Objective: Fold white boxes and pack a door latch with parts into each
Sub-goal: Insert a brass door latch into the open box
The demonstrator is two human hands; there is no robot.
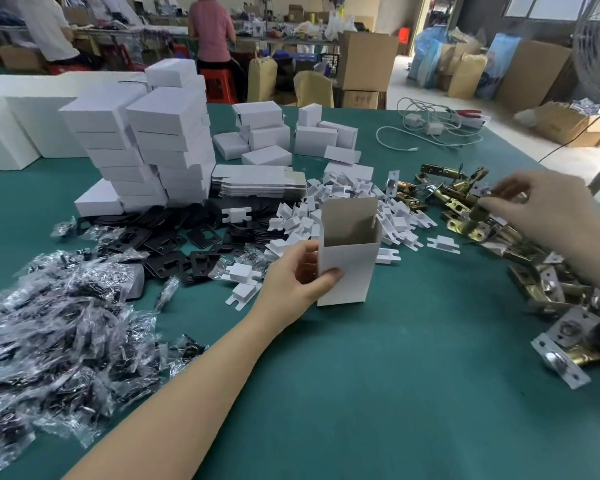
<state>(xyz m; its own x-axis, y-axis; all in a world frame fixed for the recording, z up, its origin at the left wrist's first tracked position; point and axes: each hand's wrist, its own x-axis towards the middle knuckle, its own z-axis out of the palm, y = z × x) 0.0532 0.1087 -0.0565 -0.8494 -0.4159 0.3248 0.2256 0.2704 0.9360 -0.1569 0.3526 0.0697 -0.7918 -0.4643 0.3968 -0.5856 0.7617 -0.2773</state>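
One folded white cardboard box [347, 261], top open, is held upright on the green desk [395, 375] by the left hand [297, 278] while a brass door latch [471, 220] is pinched from the pile by the right hand [534, 202], next to be lowered inside.

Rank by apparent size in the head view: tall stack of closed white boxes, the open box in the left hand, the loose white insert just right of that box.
1. Stack of closed white boxes: largest, though farther away.
2. Open box, gripped upright by the left hand.
3. White insert: clearly smallest.
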